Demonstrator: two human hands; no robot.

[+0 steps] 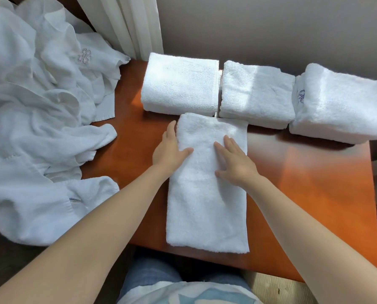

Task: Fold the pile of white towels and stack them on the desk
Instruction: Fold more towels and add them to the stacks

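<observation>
Orange tabletop (304, 183): long towel (205, 205) under left hand (169, 150) and right hand (233, 161), both flat with straight fingers; near end close to edge, careless pull could drag it off.

Three stacks (180, 84) (256, 95) (341, 106), one towel (207, 207), one pile (36, 110)

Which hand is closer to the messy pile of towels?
Left. The left hand rests at the long towel edge facing the pile; the right hand rests mid-towel, farther away.
</observation>
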